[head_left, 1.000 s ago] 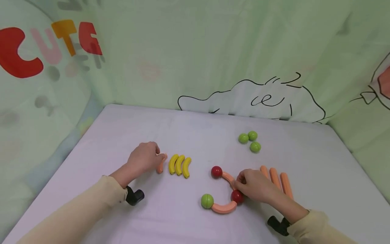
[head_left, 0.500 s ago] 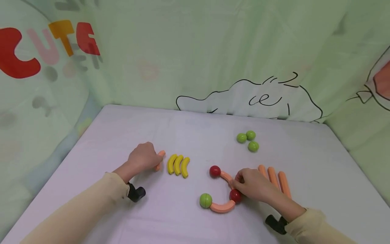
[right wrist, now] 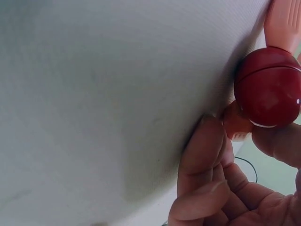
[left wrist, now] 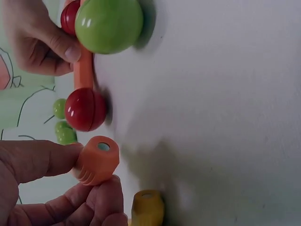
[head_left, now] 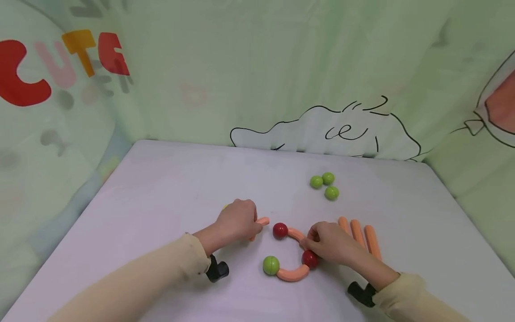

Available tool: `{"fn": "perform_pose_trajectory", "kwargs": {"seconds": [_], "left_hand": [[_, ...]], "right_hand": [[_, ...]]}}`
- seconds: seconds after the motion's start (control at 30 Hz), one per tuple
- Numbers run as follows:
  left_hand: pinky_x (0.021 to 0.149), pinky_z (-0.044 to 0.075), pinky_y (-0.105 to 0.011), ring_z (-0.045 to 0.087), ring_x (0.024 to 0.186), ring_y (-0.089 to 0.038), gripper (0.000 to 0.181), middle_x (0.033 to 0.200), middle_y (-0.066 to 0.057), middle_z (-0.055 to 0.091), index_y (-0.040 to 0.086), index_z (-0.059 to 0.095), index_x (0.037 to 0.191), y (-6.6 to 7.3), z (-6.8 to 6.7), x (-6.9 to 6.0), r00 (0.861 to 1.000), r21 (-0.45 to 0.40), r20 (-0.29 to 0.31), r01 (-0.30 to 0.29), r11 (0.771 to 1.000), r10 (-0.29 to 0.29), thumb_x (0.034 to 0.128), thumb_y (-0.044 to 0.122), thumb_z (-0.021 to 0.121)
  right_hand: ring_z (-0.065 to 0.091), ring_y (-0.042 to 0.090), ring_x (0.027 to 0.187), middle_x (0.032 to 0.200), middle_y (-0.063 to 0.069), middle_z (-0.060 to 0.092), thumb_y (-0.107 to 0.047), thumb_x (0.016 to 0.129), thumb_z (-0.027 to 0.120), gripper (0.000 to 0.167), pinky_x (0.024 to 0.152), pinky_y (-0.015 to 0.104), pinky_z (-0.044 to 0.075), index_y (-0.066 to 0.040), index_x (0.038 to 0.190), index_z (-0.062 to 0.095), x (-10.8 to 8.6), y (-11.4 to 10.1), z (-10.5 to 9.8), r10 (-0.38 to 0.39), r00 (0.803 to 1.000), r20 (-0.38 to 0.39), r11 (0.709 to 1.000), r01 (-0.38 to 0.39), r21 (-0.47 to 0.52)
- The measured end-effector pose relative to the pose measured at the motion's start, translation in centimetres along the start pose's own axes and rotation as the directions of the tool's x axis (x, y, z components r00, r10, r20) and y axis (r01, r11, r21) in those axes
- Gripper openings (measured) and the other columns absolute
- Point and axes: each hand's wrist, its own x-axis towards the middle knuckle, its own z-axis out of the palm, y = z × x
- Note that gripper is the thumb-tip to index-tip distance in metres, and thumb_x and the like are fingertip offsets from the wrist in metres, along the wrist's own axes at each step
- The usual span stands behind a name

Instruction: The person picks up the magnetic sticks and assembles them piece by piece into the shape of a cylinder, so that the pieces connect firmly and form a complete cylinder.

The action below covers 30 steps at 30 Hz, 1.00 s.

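Note:
My left hand [head_left: 238,219] pinches a curved orange magnetic stick [left wrist: 99,160] between thumb and fingers, just left of the nearer-left end of a joined chain. A round metal magnet shows in the stick's end. In the chain, a red ball [head_left: 280,230], a curved orange stick [head_left: 295,234], a second red ball [head_left: 310,259], another curved orange stick [head_left: 293,274] and a green ball [head_left: 271,265] form an open ring. My right hand [head_left: 331,241] pinches the upper curved stick beside the second red ball [right wrist: 269,88]. The gap between the first red ball and green ball faces left.
Three straight orange sticks [head_left: 372,241] lie right of my right hand. Three loose green balls [head_left: 331,193] sit farther back. Yellow curved sticks [left wrist: 147,207] are mostly hidden behind my left hand in the head view. Printed cloth walls rise behind the table [head_left: 181,174].
My left hand has picked up the curved orange stick from beside the yellow ones and carried it right, toward the chain. My right hand keeps its hold on the chain.

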Motion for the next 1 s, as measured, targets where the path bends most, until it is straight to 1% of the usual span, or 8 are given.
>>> {"fn": "perform_pose_trajectory", "kwargs": {"seconds": [0.13, 0.4, 0.53, 0.6, 0.7, 0.83, 0.93, 1.0], "left_hand": [[0.05, 0.03, -0.021, 0.049, 0.048, -0.011, 0.036, 0.045, 0.001, 0.059, 0.01, 0.065, 0.062, 0.2, 0.8, 0.2, 1.0, -0.009, 0.004, 0.0, 1.0, 0.0, 0.0938, 0.026, 0.073], [0.048, 0.027, -0.021, 0.043, 0.044, -0.012, 0.044, 0.04, 0.003, 0.049, 0.009, 0.065, 0.056, 0.4, 1.2, 0.8, 0.999, -0.018, 0.032, -0.017, 1.0, 0.018, 0.095, 0.027, 0.071], [0.049, 0.028, -0.022, 0.045, 0.046, -0.012, 0.038, 0.043, 0.0, 0.055, 0.009, 0.065, 0.059, 0.5, 1.1, 0.8, 0.999, -0.027, 0.042, 0.006, 1.0, -0.005, 0.0938, 0.022, 0.071], [0.05, 0.03, -0.022, 0.046, 0.049, -0.011, 0.036, 0.047, -0.001, 0.058, 0.009, 0.066, 0.062, 0.5, 1.0, 0.7, 0.998, -0.048, 0.055, 0.016, 0.999, -0.013, 0.0938, 0.024, 0.072], [0.053, 0.034, -0.022, 0.049, 0.056, -0.012, 0.026, 0.055, -0.002, 0.062, 0.006, 0.07, 0.074, 0.3, 1.1, 0.6, 0.996, -0.096, 0.08, 0.032, 0.995, -0.024, 0.0924, 0.023, 0.073], [0.056, 0.035, -0.022, 0.051, 0.06, -0.012, 0.021, 0.058, 0.0, 0.059, 0.003, 0.073, 0.082, 0.0, 1.5, 0.4, 0.994, -0.168, 0.107, 0.028, 0.985, -0.01, 0.0907, 0.022, 0.075], [0.054, 0.034, -0.021, 0.049, 0.058, -0.011, 0.024, 0.055, 0.0, 0.057, 0.004, 0.073, 0.075, 0.1, 2.0, 0.2, 0.994, -0.198, 0.107, 0.017, 0.98, 0.004, 0.0904, 0.022, 0.076], [0.053, 0.033, -0.021, 0.047, 0.056, -0.011, 0.026, 0.053, 0.001, 0.054, 0.005, 0.071, 0.071, 0.3, 2.2, 0.0, 0.995, -0.194, 0.098, 0.013, 0.981, 0.007, 0.0904, 0.022, 0.077]], "right_hand": [[0.047, 0.013, 0.058, 0.062, 0.0, 0.052, -0.022, 0.095, 0.071, 0.024, 0.054, 0.025, 0.036, -0.009, 0.077, 0.063, 0.1, -0.1, 0.0, -0.006, 1.0, 0.002, 1.0, 0.006, 0.008], [0.049, 0.014, 0.061, 0.064, 0.001, 0.055, -0.018, 0.095, 0.07, 0.019, 0.056, 0.027, 0.04, -0.006, 0.081, 0.067, 0.1, -0.4, -0.2, -0.021, 1.0, -0.004, 0.999, 0.021, 0.024], [0.05, 0.013, 0.062, 0.065, 0.001, 0.055, -0.019, 0.095, 0.07, 0.019, 0.056, 0.027, 0.04, -0.006, 0.081, 0.067, 0.1, -0.5, -0.2, -0.016, 1.0, -0.002, 1.0, 0.016, 0.021], [0.05, 0.013, 0.061, 0.065, 0.001, 0.055, -0.019, 0.095, 0.07, 0.019, 0.056, 0.027, 0.04, -0.006, 0.081, 0.067, 0.1, -0.5, -0.2, -0.016, 1.0, -0.001, 1.0, 0.016, 0.017], [0.05, 0.014, 0.061, 0.065, 0.001, 0.056, -0.019, 0.095, 0.07, 0.019, 0.056, 0.027, 0.041, -0.005, 0.081, 0.068, 0.2, -0.5, -0.3, -0.017, 1.0, 0.003, 1.0, 0.017, 0.011], [0.05, 0.014, 0.062, 0.066, 0.002, 0.056, -0.02, 0.094, 0.071, 0.02, 0.057, 0.027, 0.042, -0.005, 0.083, 0.068, 0.3, -0.3, -0.3, -0.019, 1.0, 0.011, 1.0, 0.019, 0.002], [0.051, 0.014, 0.063, 0.067, 0.002, 0.057, -0.02, 0.094, 0.072, 0.02, 0.057, 0.026, 0.042, -0.004, 0.084, 0.069, 0.3, -0.2, -0.4, -0.022, 1.0, 0.016, 1.0, 0.023, -0.004], [0.051, 0.014, 0.064, 0.067, 0.002, 0.057, -0.021, 0.094, 0.072, 0.019, 0.057, 0.026, 0.042, -0.004, 0.084, 0.069, 0.3, -0.2, -0.5, -0.016, 1.0, 0.02, 1.0, 0.016, -0.004]]}}
